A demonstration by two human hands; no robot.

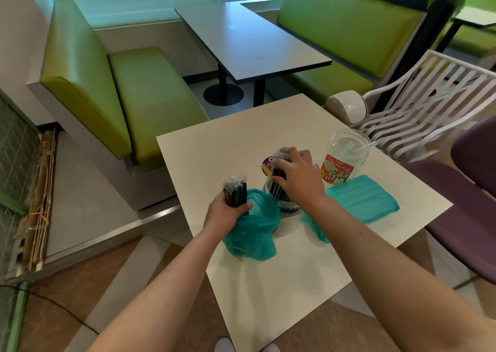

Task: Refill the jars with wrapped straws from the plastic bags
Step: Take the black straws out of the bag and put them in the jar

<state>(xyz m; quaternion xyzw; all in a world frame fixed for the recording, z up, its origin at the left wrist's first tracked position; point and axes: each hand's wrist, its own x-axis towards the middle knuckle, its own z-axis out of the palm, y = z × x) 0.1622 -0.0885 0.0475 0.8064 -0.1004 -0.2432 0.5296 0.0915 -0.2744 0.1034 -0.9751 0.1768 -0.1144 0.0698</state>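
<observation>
At the centre of the frame stands a square desk (pixel 268 284) with a smooth, matte off-white top. The left hand (pixel 224 213) is clenched around an upright bundle of dark straws (pixel 235 194), each sheathed in glossy clear film that crinkles into a tuft at the top; the bundle rises out of a crumpled teal plastic bag (pixel 251 233), thin and translucent, lying just left of centre. The right hand (pixel 299 178) curls its fingers over a second cluster of dark wrapped straws (pixel 277 182), which stand in the mouth of a clear cylindrical jar (pixel 287 217) with a purple label showing behind the fingers. The jar touches the crumpled bag on its right side. To the right of centre, a second teal bag (pixel 362 200) lies flat and oblong, faintly ribbed. Beyond it, toward the desk's far right corner, stands another clear plastic jar (pixel 347 157), round and wide-mouthed, with a red and white printed label and a couple of pale wrapped straws leaning inside.
</observation>
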